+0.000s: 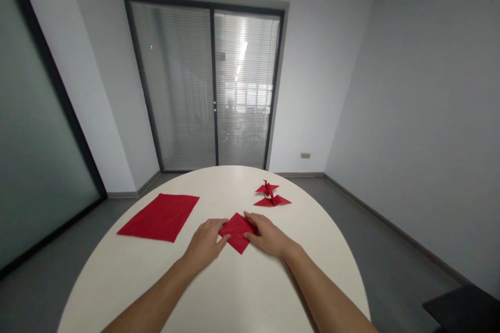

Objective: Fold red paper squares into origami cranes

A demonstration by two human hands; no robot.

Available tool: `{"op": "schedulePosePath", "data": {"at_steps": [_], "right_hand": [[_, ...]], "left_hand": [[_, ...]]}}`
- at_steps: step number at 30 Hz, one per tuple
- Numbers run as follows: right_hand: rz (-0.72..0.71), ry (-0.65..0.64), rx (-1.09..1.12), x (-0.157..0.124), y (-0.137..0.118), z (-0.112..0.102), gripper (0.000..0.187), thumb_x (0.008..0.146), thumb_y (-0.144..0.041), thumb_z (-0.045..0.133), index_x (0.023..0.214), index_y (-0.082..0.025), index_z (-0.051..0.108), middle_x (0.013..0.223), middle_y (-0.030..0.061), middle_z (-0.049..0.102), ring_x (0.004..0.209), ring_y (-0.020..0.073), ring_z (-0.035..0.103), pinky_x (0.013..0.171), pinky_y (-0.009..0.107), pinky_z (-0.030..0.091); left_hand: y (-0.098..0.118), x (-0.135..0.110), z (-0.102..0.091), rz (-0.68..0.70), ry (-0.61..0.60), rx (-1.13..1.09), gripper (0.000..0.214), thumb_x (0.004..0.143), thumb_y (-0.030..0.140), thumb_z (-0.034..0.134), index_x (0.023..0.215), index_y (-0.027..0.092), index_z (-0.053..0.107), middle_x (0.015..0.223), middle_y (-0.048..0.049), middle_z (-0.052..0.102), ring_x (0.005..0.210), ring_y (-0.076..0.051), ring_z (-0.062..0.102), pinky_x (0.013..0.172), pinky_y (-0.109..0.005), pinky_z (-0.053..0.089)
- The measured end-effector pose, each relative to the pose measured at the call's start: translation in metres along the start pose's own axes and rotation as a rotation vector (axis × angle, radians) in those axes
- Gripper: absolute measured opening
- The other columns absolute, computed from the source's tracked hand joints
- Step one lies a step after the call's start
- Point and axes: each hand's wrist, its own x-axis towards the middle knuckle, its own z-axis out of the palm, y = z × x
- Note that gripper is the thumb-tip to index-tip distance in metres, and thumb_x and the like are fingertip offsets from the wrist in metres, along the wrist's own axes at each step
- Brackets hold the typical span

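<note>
A small diamond of folded red paper (238, 228) lies on the table in front of me, one corner pointing towards me. At its left corner is my left hand (207, 239), with the thumb on the near side and the fingers on the far side. My right hand (267, 234) grips the right corner the same way, its thumb resting on the paper and its fingers curled around the edge. That right corner is partly hidden under the hand. Just beyond my right hand stand two folded red paper cranes, a nearer crane (274, 201) and a farther crane (267, 188).
A larger flat sheet of red paper (162, 218) lies at the left of the round white table (219, 291). Behind the table are glazed panels with blinds (211, 88). A dark object (464, 307), only partly in view, is at the lower right beside the table.
</note>
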Motion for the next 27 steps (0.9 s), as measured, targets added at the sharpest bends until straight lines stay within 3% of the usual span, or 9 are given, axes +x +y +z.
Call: {"op": "schedulePosePath", "data": {"at_steps": [8,20,27], "right_hand": [[0.048,0.106,0.157,0.005,0.012,0.008,0.062,0.077,-0.022,0.067,0.138,-0.018,0.053,0.132,0.014,0.06,0.116,0.0275,0.059,0.103,0.045,0.045],[0.044,0.112,0.27,0.008,0.01,0.012,0.057,0.075,-0.01,0.063,0.131,-0.022,0.058,0.117,0.0075,0.065,0.09,0.0188,0.064,0.086,0.035,0.054],[0.019,0.119,0.292,0.01,0.005,0.013,0.053,0.075,-0.007,0.058,0.125,-0.023,0.062,0.113,0.0063,0.064,0.092,0.0186,0.062,0.083,0.033,0.053]], "left_hand": [[-0.002,0.0,0.003,-0.02,0.014,-0.028,0.039,0.087,0.025,0.061,0.125,0.02,0.059,0.121,-0.0104,0.067,0.11,-0.025,0.061,0.098,-0.04,0.045],[-0.003,0.003,0.006,-0.081,0.041,-0.098,0.037,0.086,0.018,0.06,0.123,0.021,0.057,0.107,-0.0065,0.069,0.099,-0.021,0.063,0.092,-0.036,0.047],[-0.006,0.002,0.008,-0.02,0.057,-0.178,0.036,0.085,0.02,0.062,0.121,0.02,0.059,0.117,-0.0085,0.067,0.108,-0.023,0.061,0.097,-0.039,0.047]]}}
